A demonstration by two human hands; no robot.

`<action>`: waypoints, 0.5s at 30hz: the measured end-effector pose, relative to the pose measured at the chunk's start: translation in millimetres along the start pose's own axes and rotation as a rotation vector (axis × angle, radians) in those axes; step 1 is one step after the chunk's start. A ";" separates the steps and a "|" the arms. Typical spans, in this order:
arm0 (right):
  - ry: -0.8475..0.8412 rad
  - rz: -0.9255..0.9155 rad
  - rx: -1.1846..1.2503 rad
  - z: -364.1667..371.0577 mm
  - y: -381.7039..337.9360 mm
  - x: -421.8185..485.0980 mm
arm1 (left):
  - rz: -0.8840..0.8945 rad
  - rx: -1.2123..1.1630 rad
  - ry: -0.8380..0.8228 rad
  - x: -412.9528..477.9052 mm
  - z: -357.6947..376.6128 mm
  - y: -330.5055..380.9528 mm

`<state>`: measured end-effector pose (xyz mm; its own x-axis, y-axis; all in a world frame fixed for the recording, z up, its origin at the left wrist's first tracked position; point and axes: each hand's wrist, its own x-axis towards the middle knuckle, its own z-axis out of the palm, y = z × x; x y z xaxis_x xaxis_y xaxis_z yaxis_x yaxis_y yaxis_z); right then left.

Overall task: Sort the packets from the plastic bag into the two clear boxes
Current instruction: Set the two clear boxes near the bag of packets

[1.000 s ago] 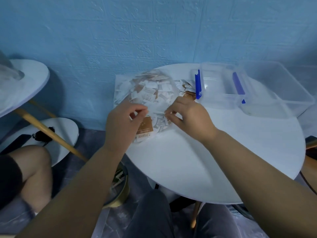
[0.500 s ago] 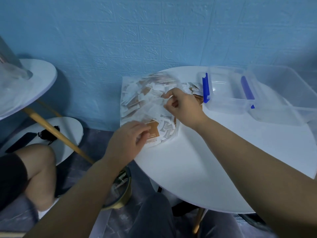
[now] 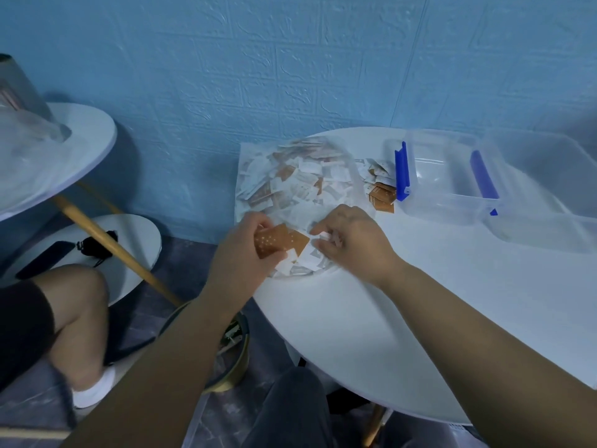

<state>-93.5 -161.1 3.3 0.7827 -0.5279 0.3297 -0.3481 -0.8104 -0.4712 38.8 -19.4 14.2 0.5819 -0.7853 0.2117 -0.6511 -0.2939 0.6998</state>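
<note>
A clear plastic bag (image 3: 290,182) full of white and brown packets lies at the left edge of the round white table (image 3: 420,318). My left hand (image 3: 245,250) grips a brown packet (image 3: 277,240) at the bag's near end. Beside it, my right hand (image 3: 352,237) pinches a small white packet (image 3: 323,237) over the same heap. Several loose brown and white packets (image 3: 381,189) lie between the bag and the boxes. Two clear boxes stand at the right: a smaller one (image 3: 445,179) with blue clips and a larger one (image 3: 542,195) behind it.
A blue brick-pattern wall (image 3: 290,59) runs close behind the table. To the left stand a second white table (image 3: 64,147) and a low white stool (image 3: 129,247) with dark items. A person's bare knee (image 3: 71,305) is at the left. A round gold-rimmed bin (image 3: 232,360) sits below.
My right hand has come back from the far part of the bag to its near end. My left hand now holds a brown packet lifted at the bag's near edge.
</note>
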 end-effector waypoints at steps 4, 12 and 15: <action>0.011 0.039 0.029 5.2 -12.2 0.3 | -0.131 -0.161 0.181 0.8 -11.4 -2.6; -0.084 0.227 -0.189 19.2 -32.3 7.2 | -0.109 -0.251 0.277 -1.3 3.3 1.9; -0.121 0.280 -0.038 11.5 -29.3 8.6 | -0.129 -0.238 0.298 -2.0 4.5 4.3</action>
<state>-70.5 -138.9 10.5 0.7089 -0.6995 0.0906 -0.5758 -0.6481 -0.4985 32.7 -21.5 13.6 0.7899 -0.5474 0.2762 -0.4532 -0.2177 0.8644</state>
